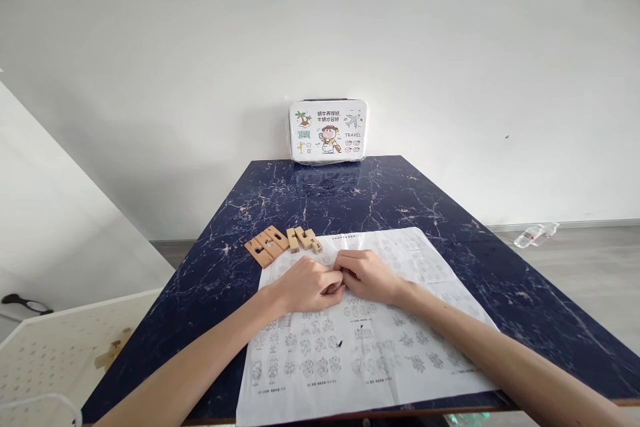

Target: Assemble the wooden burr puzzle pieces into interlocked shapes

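My left hand [306, 284] and my right hand [371, 275] rest together on a white printed sheet [360, 347] full of small diagrams. Both hands are curled, fingers closed and touching each other at the middle; what they hold, if anything, is hidden. Just beyond my left hand lie several notched wooden puzzle pieces [283, 241], partly on the sheet's far left corner and partly on the dark blue marble table [380, 193]. Neither hand touches those pieces.
A white tin box with cartoon travel pictures [328, 131] stands against the wall at the table's far edge. A white perforated rack [65, 347] with a wooden piece sits at lower left. A plastic bottle [536, 234] lies on the floor at right.
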Demonstrator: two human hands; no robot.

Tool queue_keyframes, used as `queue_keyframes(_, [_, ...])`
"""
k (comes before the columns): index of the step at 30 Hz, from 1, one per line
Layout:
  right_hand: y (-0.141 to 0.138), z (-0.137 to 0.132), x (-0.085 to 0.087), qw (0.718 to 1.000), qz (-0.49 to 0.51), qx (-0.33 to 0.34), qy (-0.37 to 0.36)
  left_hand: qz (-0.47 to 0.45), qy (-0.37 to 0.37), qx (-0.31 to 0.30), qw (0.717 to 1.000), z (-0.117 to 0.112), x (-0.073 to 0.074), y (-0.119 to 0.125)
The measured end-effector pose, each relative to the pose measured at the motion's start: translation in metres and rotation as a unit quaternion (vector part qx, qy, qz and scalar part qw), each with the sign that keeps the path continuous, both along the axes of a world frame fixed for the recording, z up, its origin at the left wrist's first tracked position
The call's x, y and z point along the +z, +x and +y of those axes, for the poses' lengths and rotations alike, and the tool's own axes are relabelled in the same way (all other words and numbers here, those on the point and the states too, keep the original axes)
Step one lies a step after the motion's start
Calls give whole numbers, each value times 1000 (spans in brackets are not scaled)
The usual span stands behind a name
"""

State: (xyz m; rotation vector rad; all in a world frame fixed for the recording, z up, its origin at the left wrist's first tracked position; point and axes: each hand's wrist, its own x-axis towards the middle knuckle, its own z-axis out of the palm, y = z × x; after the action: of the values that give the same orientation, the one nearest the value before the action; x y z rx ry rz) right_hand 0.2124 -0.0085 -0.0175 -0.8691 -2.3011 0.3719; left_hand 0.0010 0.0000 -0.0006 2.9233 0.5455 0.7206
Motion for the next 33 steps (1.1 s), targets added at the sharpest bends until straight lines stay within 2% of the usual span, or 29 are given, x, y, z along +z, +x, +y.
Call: queue_keyframes(33, [-1,1,0,1000,-22,-4,-8,4,-16,5,1000,-2,4,-1])
